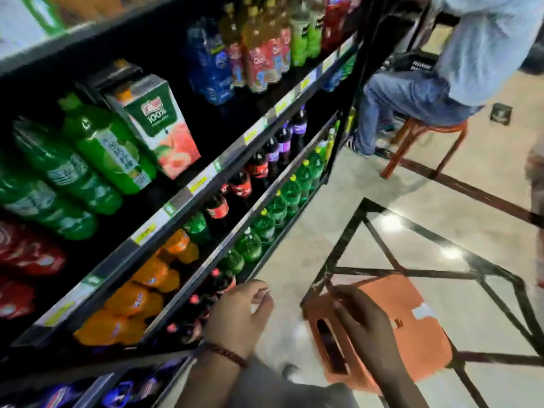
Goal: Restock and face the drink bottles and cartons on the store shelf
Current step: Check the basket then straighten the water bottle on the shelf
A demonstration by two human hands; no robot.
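A black store shelf (203, 179) runs along the left, tilted in view. A green and pink juice carton (160, 125) stands on the upper tier beside green bottles (97, 148). Cola bottles (235, 187) and orange soda bottles (141, 301) fill the middle tier. Green bottles (276, 207) line the lowest tier, with dark red-capped bottles (203, 304) nearer me. My left hand (238, 313) hovers by those dark bottles, fingers loosely curled and holding nothing. My right hand (365, 328) reaches over an orange plastic stool (412, 325), blurred, with nothing in it.
A person in jeans (406, 98) sits on a brown stool (424, 142) at the shelf's far end. The glossy tiled floor (397, 231) with black inlay lines stretches to the right. More blue and yellow bottles (235, 57) stand further along the upper tier.
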